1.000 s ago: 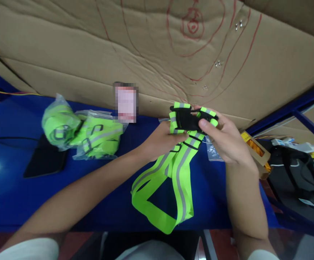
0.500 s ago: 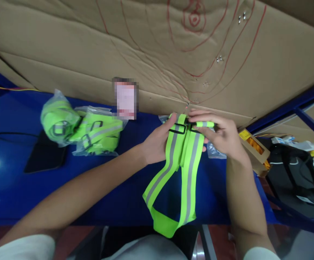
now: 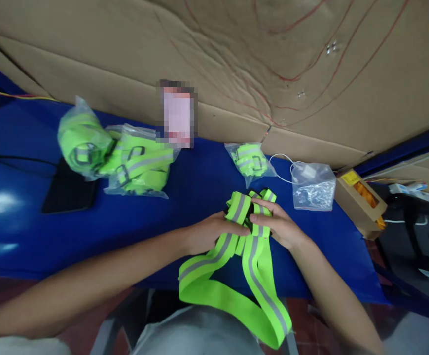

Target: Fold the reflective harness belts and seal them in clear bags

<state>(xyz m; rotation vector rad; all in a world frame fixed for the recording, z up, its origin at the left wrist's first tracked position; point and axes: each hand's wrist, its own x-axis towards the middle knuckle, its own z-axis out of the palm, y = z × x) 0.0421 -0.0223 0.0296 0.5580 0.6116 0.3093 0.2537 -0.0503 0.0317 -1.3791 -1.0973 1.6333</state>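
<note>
A neon-green reflective strap point(image 3: 232, 294) with a grey stripe hangs in a wide loop over the table's front edge. My left hand point(image 3: 210, 233) is closed on its bunched upper part, thumb lying across the strap. From the other side my right hand point(image 3: 279, 226) grips the folded strap with thumb and fingers. Dark pieces show between the folds, mostly hidden by my fingers. Just behind my hands lies a clear bag with another folded green strap point(image 3: 251, 160), apart from them.
Bagged green straps point(image 3: 144, 165) lie at the left beside a black flat object point(image 3: 70, 192). A clear plastic bag point(image 3: 314, 190) with a white cable and an open cardboard box point(image 3: 362, 202) stand at the right. Cardboard point(image 3: 125, 64) walls the back of the blue table point(image 3: 133, 222).
Both hands have drawn the strap nearer to me, and its loop now spreads wider and hangs lower. The bagged strap behind them has come into view. The camera view has shifted.
</note>
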